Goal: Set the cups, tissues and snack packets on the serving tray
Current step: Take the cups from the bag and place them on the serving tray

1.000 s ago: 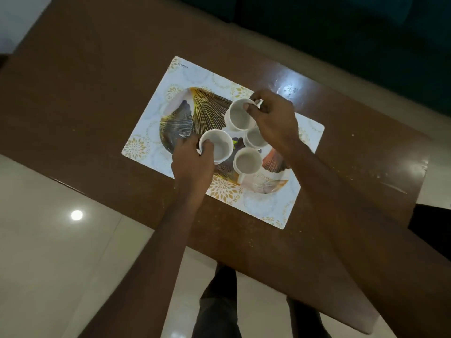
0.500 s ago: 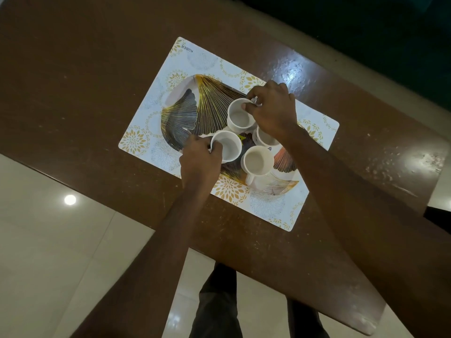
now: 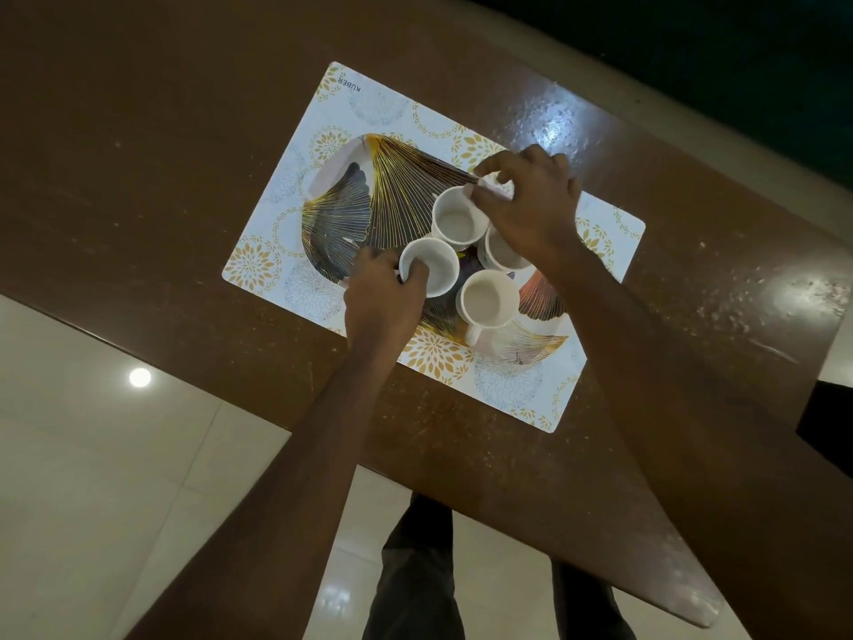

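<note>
Head view: looking down on the serving tray [image 3: 401, 187], on a placemat [image 3: 369, 103] on the table [image 3: 184, 131]. Gripping the near-left cup [image 3: 431, 270] at its seven-o'clock rim with the curled fingers of the left hand [image 3: 383, 302]. Pinching the far cup [image 3: 457, 219] at its two-o'clock edge with the right hand [image 3: 531, 210] (handle hidden beneath). Crowding both against a third cup [image 3: 501, 254] and a fourth cup [image 3: 489, 300], all upright, in the tray's four-o'clock half. Leaving the ten-o'clock half bare, nearer the left hand, probably for tissues and snack packets, neither showing here.
</note>
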